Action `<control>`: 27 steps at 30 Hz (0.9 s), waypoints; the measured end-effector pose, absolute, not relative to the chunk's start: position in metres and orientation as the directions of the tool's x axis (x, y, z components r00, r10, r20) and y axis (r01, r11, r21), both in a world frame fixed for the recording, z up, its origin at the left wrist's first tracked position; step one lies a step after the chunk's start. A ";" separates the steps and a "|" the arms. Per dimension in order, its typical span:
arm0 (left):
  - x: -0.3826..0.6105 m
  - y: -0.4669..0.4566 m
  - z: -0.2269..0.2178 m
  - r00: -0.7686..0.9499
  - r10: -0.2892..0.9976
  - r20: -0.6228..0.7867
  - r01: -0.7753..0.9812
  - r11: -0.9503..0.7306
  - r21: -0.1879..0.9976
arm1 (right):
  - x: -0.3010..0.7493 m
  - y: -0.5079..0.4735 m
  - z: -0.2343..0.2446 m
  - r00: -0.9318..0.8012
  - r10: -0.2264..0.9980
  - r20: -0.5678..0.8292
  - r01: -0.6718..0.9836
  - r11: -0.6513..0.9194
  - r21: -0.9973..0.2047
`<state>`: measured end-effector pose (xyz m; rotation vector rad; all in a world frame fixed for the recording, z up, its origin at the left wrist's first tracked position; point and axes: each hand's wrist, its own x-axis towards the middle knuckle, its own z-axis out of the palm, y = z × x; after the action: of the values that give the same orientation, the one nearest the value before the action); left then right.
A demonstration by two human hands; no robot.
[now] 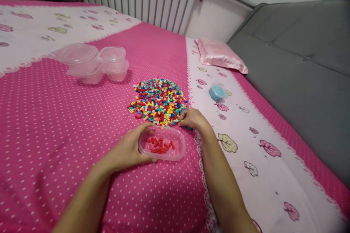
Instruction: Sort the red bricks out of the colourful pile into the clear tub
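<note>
The left hand [132, 145] gripped a clear box [180, 149], long way sideways, just in front of the brick pile [161, 98], covering part of the box's left end. The right hand [191, 118] was at the pile's near right edge; I couldn't tell if it pinched a brick. A blue-filled tub [213, 95] sat right of the pile, see-through tubs [113, 55] back left.

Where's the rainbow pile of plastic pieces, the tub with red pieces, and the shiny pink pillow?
Rainbow pile of plastic pieces [160, 102]: head view, middle of the heap.
Tub with red pieces [179, 145]: head view, right inner wall.
Shiny pink pillow [221, 56]: head view, middle of its top.
</note>
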<state>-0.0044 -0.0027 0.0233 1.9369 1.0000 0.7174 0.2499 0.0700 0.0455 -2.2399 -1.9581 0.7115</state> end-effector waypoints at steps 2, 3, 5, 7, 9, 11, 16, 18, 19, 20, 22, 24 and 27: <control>-0.004 -0.003 0.024 0.524 0.844 0.115 0.378 -0.351 0.857 | 0.247 0.070 0.046 0.076 0.953 -0.292 0.923 -0.178 -0.341; -0.004 -0.002 0.024 0.524 0.844 0.116 0.378 -0.352 0.856 | 0.247 0.070 0.046 0.075 0.952 -0.296 0.924 -0.178 -0.339; -0.004 -0.002 0.024 0.521 0.845 0.118 0.378 -0.352 0.856 | 0.247 0.070 0.046 0.065 0.952 -0.298 0.922 -0.172 -0.348; -0.004 -0.002 0.023 0.520 0.846 0.118 0.374 -0.350 0.859 | 0.248 0.070 0.045 0.049 0.954 -0.295 0.918 -0.160 -0.363; -0.005 -0.002 0.023 0.523 0.844 0.118 0.370 -0.349 0.861 | 0.251 0.071 0.043 0.044 0.957 -0.286 0.909 -0.157 -0.385; -0.005 -0.002 0.023 0.524 0.844 0.115 0.370 -0.347 0.862 | 0.254 0.072 0.041 0.053 0.960 -0.275 0.897 -0.167 -0.409; -0.005 -0.002 0.021 0.517 0.851 0.098 0.383 -0.332 0.862 | 0.263 0.074 0.036 0.026 0.965 -0.260 0.880 -0.146 -0.452; -0.005 -0.002 0.021 0.512 0.853 0.096 0.384 -0.328 0.863 | 0.267 0.074 0.036 0.023 0.966 -0.258 0.873 -0.146 -0.466; -0.005 -0.002 0.021 0.513 0.853 0.094 0.383 -0.326 0.865 | 0.268 0.074 0.036 0.025 0.966 -0.259 0.869 -0.149 -0.471; -0.005 -0.002 0.021 0.512 0.854 0.093 0.381 -0.323 0.866 | 0.270 0.074 0.036 0.026 0.966 -0.258 0.866 -0.151 -0.476; -0.005 -0.003 0.021 0.516 0.852 0.092 0.372 -0.319 0.871 | 0.273 0.074 0.037 0.018 0.967 -0.255 0.863 -0.144 -0.484; -0.005 -0.003 0.021 0.519 0.850 0.093 0.364 -0.318 0.875 | 0.275 0.075 0.037 0.029 0.968 -0.249 0.857 -0.152 -0.492; -0.004 -0.002 0.021 0.517 0.850 0.096 0.366 -0.321 0.873 | 0.277 0.075 0.039 0.070 0.973 -0.218 0.827 -0.179 -0.533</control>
<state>-0.0045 -0.0024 0.0211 1.9040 1.0000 0.7144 0.2768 0.0749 0.0386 -2.0813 -1.8136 0.7826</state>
